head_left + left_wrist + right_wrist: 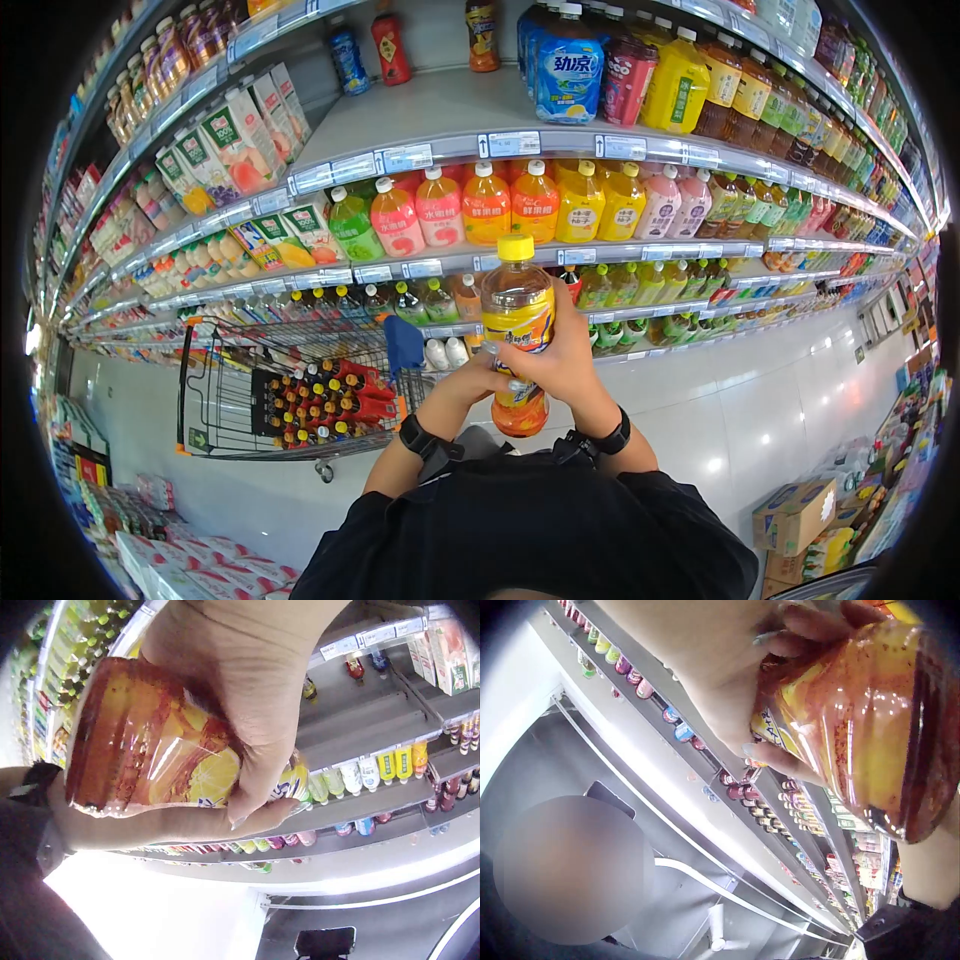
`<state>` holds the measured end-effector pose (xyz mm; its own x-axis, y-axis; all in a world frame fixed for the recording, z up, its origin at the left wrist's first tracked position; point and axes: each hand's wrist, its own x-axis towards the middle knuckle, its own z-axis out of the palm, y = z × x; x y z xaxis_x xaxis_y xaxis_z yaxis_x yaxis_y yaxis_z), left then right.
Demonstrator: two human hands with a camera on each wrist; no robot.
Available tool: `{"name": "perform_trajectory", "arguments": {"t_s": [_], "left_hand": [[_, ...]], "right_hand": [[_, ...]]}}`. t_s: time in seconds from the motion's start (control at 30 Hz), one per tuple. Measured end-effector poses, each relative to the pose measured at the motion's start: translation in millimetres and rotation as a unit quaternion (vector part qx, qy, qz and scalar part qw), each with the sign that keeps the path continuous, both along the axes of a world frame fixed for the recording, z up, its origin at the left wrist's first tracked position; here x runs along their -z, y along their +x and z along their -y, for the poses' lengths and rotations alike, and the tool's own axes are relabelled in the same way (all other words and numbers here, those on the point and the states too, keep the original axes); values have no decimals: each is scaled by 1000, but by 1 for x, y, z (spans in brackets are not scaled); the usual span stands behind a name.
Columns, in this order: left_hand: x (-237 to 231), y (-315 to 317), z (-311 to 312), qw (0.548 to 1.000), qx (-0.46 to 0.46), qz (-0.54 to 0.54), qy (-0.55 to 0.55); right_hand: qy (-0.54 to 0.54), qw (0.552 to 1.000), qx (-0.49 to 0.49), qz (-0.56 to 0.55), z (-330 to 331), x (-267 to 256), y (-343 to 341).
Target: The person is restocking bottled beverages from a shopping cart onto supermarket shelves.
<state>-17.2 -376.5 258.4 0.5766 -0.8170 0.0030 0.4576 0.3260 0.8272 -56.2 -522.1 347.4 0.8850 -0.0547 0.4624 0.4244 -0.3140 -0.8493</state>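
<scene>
A large bottle of lemon iced tea with a yellow cap stands nearly upright in front of my chest, held in both hands. My right hand grips its middle from the right, thumb across the label. Lower down, my left hand holds it from the left. In the left wrist view the left hand wraps the bottle, whose label has a lemon slice. The right wrist view has the right hand against the amber bottle; part of the label is hidden by fingers.
Drink shelves curve across the front, filled with bottles and cartons. A shopping cart at left carries several dark bottles with red labels. Cardboard boxes are stacked on the floor at right, and cartons at lower left.
</scene>
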Motion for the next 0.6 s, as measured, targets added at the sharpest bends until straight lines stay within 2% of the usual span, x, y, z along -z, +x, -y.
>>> {"name": "perform_trajectory", "arguments": {"t_s": [0.07,0.1,0.2,0.23,0.33,0.37,0.43,0.5,0.53,0.6], "left_hand": [[-9,5,-1,998,-17,36,53],[-9,9,0,997,-20,63,30],[-6,30,3,976,-3,210,49],[-27,24,10,978,-53,196,42],[-34,42,19,938,-167,292,81],[-29,58,21,898,-179,388,99],[-44,71,15,894,-213,378,115],[-66,88,13,829,-256,489,88],[-80,97,12,776,-280,562,66],[-105,114,12,689,-326,644,59]], "right_hand": [[35,999,7,-13,0,-2,1],[30,1000,5,8,0,-1,3],[-8,997,3,75,5,1,13],[-32,995,5,99,8,0,15],[-79,980,-21,184,16,-8,31],[-109,970,-46,214,19,-14,39],[-143,952,-108,248,25,-32,55],[-159,923,-169,307,21,-56,73],[-172,907,-201,329,20,-66,82],[-225,878,-200,373,23,-72,103]]}}
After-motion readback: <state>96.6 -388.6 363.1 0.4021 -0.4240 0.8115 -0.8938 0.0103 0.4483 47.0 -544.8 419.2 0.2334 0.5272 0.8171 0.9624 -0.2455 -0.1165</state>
